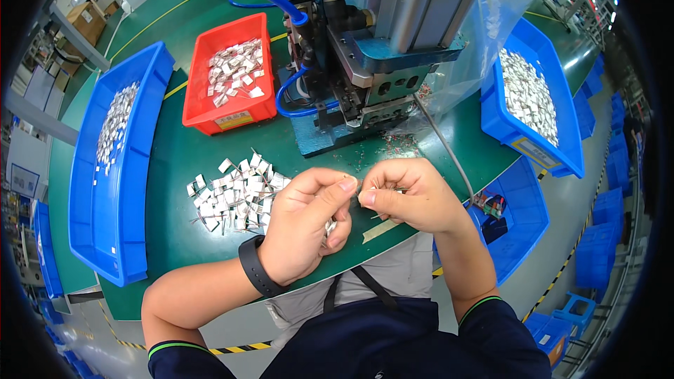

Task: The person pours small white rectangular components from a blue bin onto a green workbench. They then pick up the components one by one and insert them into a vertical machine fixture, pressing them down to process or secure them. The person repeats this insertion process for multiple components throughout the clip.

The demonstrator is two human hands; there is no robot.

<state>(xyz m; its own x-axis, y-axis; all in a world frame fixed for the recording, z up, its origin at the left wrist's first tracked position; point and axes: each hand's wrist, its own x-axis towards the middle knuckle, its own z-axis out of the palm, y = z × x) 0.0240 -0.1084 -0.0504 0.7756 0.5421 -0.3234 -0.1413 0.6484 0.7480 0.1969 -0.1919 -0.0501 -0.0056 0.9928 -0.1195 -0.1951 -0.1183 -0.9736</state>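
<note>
My left hand point(306, 214) is closed, thumb and forefinger pinched together at the tips. Small white block-shaped parts with thin leads show partly under its curled fingers. Close beside it, my right hand point(411, 196) is also closed, with thin leads sticking out between thumb and fingers. The fingertips of both hands nearly meet, and what they pinch there is too small to make out. Left of my hands, a loose pile of white block-shaped parts with thin leads point(235, 195) lies on the green table point(168, 238).
Ahead stands a metal press point(372, 63) with blue air hoses; scraps lie at its base. Beyond the pile is a red bin point(200, 109) of white parts. Blue bins of white parts stand at left point(130, 231) and right point(495, 109). Another blue bin point(523, 224) sits below the right table edge.
</note>
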